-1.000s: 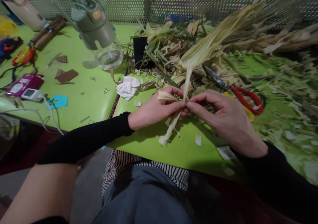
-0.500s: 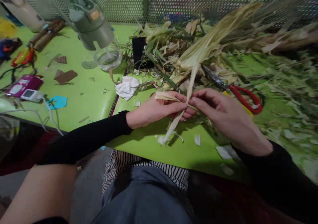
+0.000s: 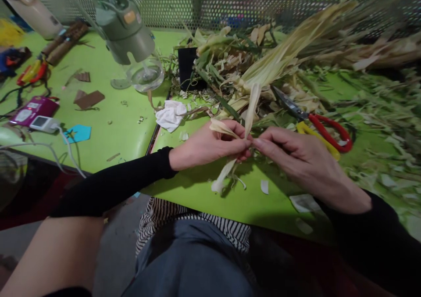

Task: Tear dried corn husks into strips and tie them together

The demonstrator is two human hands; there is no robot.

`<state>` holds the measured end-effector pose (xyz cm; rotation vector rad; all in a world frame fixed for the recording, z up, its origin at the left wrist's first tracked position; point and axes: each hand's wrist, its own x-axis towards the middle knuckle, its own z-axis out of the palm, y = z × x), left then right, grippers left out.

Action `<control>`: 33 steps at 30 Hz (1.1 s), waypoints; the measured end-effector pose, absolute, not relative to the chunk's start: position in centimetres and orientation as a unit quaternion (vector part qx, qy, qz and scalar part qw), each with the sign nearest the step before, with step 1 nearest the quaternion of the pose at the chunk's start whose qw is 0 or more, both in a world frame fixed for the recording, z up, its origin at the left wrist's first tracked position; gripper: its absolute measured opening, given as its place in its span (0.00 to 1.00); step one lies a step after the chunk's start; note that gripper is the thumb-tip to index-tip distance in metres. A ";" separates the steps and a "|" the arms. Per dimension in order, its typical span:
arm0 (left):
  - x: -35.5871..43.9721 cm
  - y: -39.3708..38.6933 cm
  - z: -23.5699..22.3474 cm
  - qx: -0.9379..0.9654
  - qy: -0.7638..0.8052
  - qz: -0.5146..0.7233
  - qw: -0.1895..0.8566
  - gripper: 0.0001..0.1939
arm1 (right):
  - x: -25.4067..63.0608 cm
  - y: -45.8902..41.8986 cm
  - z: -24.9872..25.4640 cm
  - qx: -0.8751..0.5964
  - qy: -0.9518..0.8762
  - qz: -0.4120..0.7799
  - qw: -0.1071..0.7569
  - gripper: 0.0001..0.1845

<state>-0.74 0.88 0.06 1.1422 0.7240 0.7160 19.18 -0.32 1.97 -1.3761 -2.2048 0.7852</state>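
Observation:
Between my hands is a pale corn husk strip (image 3: 252, 108), its upper part rising toward the husk pile and a lower tail hanging toward the table's front edge. My left hand (image 3: 210, 145) pinches the strip where several pieces cross, with one folded end sticking out over the fingers. Close beside it, my right hand (image 3: 296, 159) has thumb and forefinger pressed together at the same crossing, on a husk piece mostly hidden by the fingers. Scissors (image 3: 324, 130) with red and yellow handles lie just beyond my right hand.
A heap of dry husks (image 3: 230, 64) fills the back, and shredded leaves cover the right side. On the left stand a green-grey bottle (image 3: 128, 33) and a crumpled tissue (image 3: 171, 115). A purple device (image 3: 37, 110) with a white cable lies farther left. Metal mesh (image 3: 246, 7) closes the rear.
My right hand has shifted slightly right and down, its fingertips closing nearer the left thumb. The husk strip stays in my left hand. The whole view has shifted a little.

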 end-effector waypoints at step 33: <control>-0.8 1.1 -0.3 0.519 0.348 0.359 0.694 0.03 | 18.2 -0.6 -0.6 -0.495 -0.787 0.094 0.355 0.09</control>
